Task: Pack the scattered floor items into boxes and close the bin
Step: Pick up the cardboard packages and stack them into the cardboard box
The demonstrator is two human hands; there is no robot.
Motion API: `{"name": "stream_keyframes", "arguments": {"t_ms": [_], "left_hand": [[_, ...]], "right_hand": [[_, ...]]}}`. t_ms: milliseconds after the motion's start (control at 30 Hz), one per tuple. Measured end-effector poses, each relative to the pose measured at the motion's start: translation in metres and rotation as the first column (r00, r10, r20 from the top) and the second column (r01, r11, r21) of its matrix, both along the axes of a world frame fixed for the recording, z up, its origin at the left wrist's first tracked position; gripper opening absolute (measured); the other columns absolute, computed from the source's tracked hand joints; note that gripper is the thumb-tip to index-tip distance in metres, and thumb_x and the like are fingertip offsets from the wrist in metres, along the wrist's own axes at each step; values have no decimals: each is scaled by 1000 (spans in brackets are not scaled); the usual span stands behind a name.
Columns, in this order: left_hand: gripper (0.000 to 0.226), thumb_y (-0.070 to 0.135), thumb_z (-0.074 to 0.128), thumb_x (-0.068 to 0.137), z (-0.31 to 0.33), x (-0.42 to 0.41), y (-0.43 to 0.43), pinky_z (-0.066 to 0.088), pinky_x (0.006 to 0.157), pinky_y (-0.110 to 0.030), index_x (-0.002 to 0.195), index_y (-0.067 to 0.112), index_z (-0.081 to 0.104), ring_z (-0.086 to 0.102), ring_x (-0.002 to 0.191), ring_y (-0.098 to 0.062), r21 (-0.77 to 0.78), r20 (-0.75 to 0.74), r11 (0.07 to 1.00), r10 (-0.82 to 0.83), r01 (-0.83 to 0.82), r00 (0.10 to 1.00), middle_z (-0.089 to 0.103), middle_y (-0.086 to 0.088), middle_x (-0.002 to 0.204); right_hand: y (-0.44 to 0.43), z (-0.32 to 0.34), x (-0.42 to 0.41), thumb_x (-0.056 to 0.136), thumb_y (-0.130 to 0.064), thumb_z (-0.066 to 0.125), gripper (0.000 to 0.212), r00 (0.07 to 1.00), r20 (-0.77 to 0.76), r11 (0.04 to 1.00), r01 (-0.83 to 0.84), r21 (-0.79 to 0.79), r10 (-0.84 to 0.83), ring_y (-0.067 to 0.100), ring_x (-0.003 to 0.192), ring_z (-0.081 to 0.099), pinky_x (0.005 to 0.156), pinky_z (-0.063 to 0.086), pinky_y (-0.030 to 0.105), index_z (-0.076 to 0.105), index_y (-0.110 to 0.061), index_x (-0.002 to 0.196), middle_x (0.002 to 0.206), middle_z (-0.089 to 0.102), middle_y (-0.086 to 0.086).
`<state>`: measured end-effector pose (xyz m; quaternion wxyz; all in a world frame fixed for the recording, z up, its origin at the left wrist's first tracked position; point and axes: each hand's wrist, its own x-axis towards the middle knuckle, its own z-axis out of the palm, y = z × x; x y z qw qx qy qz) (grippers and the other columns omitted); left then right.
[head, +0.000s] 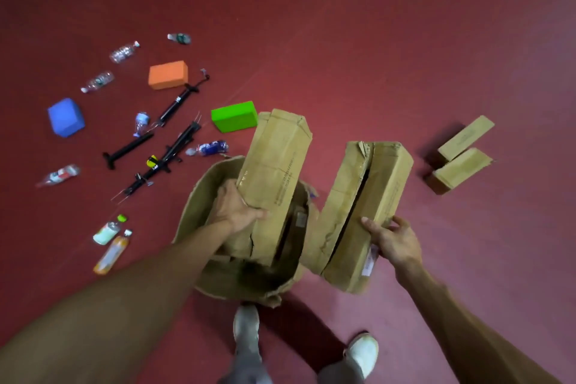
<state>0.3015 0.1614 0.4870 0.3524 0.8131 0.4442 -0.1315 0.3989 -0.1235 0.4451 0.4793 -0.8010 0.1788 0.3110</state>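
A long, creased brown cardboard box point(274, 165) is held tilted over a large open brown cardboard bin point(190, 212), with its lower end inside the bin's mouth. It is clasped at its left edge by the left grip point(240, 212), whose fingers are curled round the card. A second long brown cardboard box with a split seam point(389, 184) is stood just beside the bin on the dark red floor point(374, 40), and its near end is grasped by the right grip point(394, 240). The step in hand is judged to be the handling of packing boxes at the bin; whether the first box is meant to go in or come out cannot be told. Little appears to be packed yet: an orange foam block point(168, 74), a green foam block point(234, 115), a blue foam block point(65, 117), clear plastic bottles point(124, 51) and black pump-like tools point(177, 101) are seen scattered on the floor to the left, well apart from both grips. Two small brown cardboard boxes point(461, 170) are laid together to the right. The next move is likely to call for both long boxes to be set down and opened, so that the loose items can be gathered. Of the room, only red flooring is shown, with pale shoes point(246, 324) at the lower edge.
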Motion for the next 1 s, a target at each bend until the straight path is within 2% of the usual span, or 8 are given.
{"name": "stream_keyframes", "arguments": {"t_ms": [167,333,433,533,633,733,833,1000], "left_hand": [[103,42,88,50,-58,-62,90,40,99,-44,133,14,33,43,124,-28,44,-100,995,-86,90,991,39,-8,134],[103,52,85,50,-105,-108,147,42,100,-48,132,16,33,44,126,-30,76,-170,993,-73,87,983,40,-7,134],[106,52,84,54,-124,-117,158,40,99,-48,137,15,29,42,128,-32,78,-149,996,-25,37,989,39,-9,138],[108,41,79,69,-134,-116,157,30,110,-49,149,15,11,29,139,-33,-60,-119,998,-10,3,993,27,-12,152],[100,35,71,80,-127,-111,151,30,113,-45,152,21,3,32,139,-31,-127,-131,991,-68,51,989,24,-8,156],[81,30,65,84,-104,-98,140,38,108,-40,150,22,18,44,131,-29,-123,-131,985,-133,117,982,37,-7,149],[65,28,63,82,-76,-74,119,44,102,-41,141,22,35,52,122,-28,-131,-94,973,-205,192,974,48,-6,139],[65,29,64,84,-31,-18,50,38,97,-26,141,17,37,48,126,-25,-120,-43,946,-309,302,950,44,-8,143]], "right_hand": [[89,-49,-41,63,-48,84,82,998,-55,999,-37,-19,36,24,95,68,87,57,45,50,-16,130,115,67,4],[167,-84,-83,67,-56,78,73,996,-38,984,-91,-151,86,12,67,68,67,58,30,49,-20,125,86,66,-8],[196,-100,-98,71,-54,76,72,993,-25,974,-122,-193,119,18,67,70,76,58,36,47,-17,125,77,69,-5],[213,-104,-106,76,-47,75,68,991,-29,979,-132,-153,129,24,82,70,78,52,30,48,-13,129,101,71,3],[215,-92,-109,83,-38,68,56,981,-62,961,-192,-197,184,28,106,61,77,41,26,52,-10,130,119,66,11],[199,-74,-106,84,-26,65,40,962,-115,948,-265,-177,247,27,101,60,75,42,26,63,-11,121,113,67,10],[170,-53,-93,83,-19,66,29,968,-124,968,-229,-104,216,29,100,63,87,52,39,68,-9,110,106,69,10],[92,-11,-56,86,-14,64,27,982,-97,987,-161,5,161,23,82,65,86,53,40,65,-7,112,91,67,7]]}}
